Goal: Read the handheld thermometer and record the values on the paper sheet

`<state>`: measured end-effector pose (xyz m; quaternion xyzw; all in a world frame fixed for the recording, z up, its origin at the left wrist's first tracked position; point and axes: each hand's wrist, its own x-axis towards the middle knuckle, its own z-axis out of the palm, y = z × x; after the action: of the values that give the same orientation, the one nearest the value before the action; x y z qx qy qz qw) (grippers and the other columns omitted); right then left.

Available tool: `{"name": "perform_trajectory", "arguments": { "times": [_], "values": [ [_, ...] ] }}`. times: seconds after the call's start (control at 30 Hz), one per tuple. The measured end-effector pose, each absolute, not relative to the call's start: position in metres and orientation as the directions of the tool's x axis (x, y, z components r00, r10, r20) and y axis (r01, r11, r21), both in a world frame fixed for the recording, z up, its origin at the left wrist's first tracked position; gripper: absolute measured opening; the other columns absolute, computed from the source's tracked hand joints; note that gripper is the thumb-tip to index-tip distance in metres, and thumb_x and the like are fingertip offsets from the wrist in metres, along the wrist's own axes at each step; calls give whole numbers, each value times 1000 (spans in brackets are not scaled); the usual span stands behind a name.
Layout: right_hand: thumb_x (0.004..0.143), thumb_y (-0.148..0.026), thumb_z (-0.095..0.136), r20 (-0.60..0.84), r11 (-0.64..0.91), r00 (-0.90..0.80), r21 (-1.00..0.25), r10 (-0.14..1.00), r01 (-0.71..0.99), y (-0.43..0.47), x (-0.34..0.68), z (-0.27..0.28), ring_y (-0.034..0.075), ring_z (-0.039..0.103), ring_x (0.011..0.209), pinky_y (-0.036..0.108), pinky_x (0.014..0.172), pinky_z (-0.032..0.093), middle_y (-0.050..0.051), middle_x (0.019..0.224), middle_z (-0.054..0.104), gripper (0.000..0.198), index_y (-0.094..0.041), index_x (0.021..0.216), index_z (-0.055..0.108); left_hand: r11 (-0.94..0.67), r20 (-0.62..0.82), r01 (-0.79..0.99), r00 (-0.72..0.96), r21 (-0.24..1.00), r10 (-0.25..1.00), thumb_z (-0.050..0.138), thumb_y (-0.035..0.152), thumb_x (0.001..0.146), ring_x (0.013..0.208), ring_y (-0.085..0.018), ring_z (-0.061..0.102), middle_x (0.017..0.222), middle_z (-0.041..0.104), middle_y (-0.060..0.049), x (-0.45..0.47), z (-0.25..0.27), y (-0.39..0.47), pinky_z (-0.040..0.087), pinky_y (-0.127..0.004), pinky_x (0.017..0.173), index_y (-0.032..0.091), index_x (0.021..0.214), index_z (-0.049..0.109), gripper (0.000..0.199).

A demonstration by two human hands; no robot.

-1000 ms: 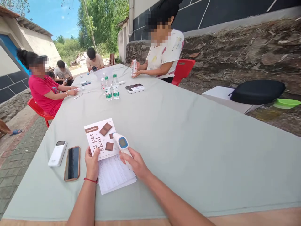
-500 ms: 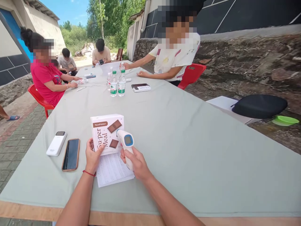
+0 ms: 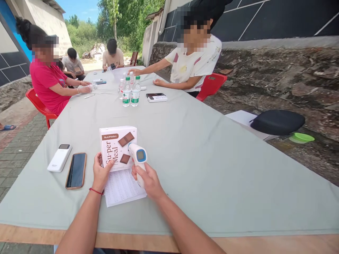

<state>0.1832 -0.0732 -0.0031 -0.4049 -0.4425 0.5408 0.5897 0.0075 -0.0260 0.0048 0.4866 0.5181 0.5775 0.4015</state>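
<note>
At the far left we see a blue sandal (image 3: 7,127) on a foot, then a person in a pink shirt (image 3: 49,79) seated on a red chair, forearms over the edge of the pale green surface (image 3: 212,183). On this side of that person lie a white power bank (image 3: 59,158) with a small dark display and, just beside it, a phone (image 3: 76,170) in a brown case, its screen dark. Next comes our left hand (image 3: 102,173), a red string bracelet (image 3: 95,191) at the wrist; it grasps the lower left corner of the white box (image 3: 116,150), thumb across the front. The box stands near the middle of our side, tilted back, its "Su-per Meal" lettering and 2 brown chocolate pictures facing us. Printed papers (image 3: 124,188) lie below it. Farther back stand 2 green-capped bottles (image 3: 126,95). Our right hand (image 3: 150,180) is wrapped around the grip of a white thermometer (image 3: 140,155) with a blue-rimmed screen; its nose overlaps the box's right half, though we cannot tell whether they touch. Beyond, a person in a patterned white shirt (image 3: 197,65) reaches toward the bottles. At the far right we see a black case (image 3: 278,122) and a green bowl (image 3: 302,138).
</note>
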Motion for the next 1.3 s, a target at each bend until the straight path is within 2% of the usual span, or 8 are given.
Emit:
{"name": "perform_trajectory", "arguments": {
  "times": [0.17,0.33,0.5,0.63,0.8,0.97,1.07,1.3],
  "values": [
    [82,-52,59,75,74,9,-956,997,-285,-72,183,-2,14,46,58,29,56,38,-1,64,52,35,-18,93,57,-140,141,17,-190,990,972,81,43,64,106,-25,63,117,63,-11,6,7,-25,49,-39,93,19,114,51,63],
    [84,-49,58,98,95,3,-954,995,-285,-73,183,-2,14,45,59,29,58,38,-2,64,51,33,-18,95,57,-60,58,-8,-160,998,985,81,44,63,102,-25,65,111,67,-10,3,9,-25,50,-40,90,20,118,46,70],
    [85,-50,56,126,122,1,-958,992,-258,-73,183,-3,14,46,58,29,56,39,-1,65,51,34,-18,95,57,-50,45,-27,-159,998,986,83,45,60,102,-25,65,107,69,-10,3,8,-24,49,-40,90,19,118,46,74],
    [86,-50,55,123,119,-4,-967,992,-225,-73,185,-3,14,46,60,29,58,39,-1,66,51,33,-18,93,57,-63,56,-40,-150,997,987,85,43,57,108,-27,63,114,67,-12,3,9,-23,48,-40,93,17,118,50,74],
    [84,-50,56,110,103,-18,-969,994,-225,-74,185,0,14,45,60,29,59,37,-2,63,50,31,-20,86,55,-55,55,59,-3,997,998,79,44,65,110,-28,61,119,66,-12,-8,16,-22,47,-39,93,18,117,59,62],
    [83,-49,58,97,90,-24,-971,995,-223,-76,184,3,15,45,60,30,61,38,-2,62,50,29,-20,82,54,-22,41,260,-67,965,997,84,42,56,95,-26,63,109,68,-9,-20,21,-22,49,-37,83,21,129,55,80],
    [82,-48,58,93,84,-27,-967,995,-241,-76,184,6,15,45,60,30,60,38,-2,63,50,28,-20,86,54,-26,68,392,-92,920,993,84,44,56,87,-23,62,103,68,-8,-21,23,-24,47,-37,80,22,132,53,85],
    [81,-49,58,70,60,-38,-970,997,-234,-76,185,6,15,44,59,30,60,37,-2,62,50,30,-20,87,55,-53,77,211,-110,976,991,85,37,55,97,-26,61,103,69,-8,-16,25,-24,46,-39,88,21,119,61,71]
  ]
}}
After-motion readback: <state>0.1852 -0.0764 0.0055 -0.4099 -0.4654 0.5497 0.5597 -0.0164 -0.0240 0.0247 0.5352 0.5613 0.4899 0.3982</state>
